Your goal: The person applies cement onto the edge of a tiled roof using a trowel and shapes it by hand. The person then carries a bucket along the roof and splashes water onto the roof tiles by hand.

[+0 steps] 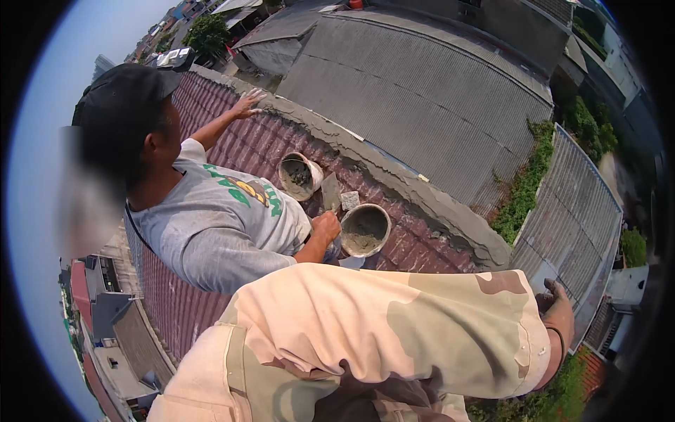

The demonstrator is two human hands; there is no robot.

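A camouflage-patterned garment [415, 323] fills the lower part of the head view, very close to the camera. Past its cuff, at the right, a dark, soiled hand [557, 304] shows; I take it as my right hand. Its fingers look bent, but the cuff hides most of it, so I cannot tell what it holds. My left hand is out of view. Beside me a co-worker in a grey T-shirt [218, 225] grips a trowel [330, 193] near two mortar buckets. The near bucket [384, 224] and far bucket [316, 174] both contain grey mortar.
We are on a sloping red tiled roof [211, 126] with a mortar-covered ridge [394, 176]. The co-worker's other hand [249, 103] reaches to that ridge. A rough grey block [350, 200] lies between the buckets. Beyond the edge are lower corrugated roofs [422, 91] and green plants [527, 183].
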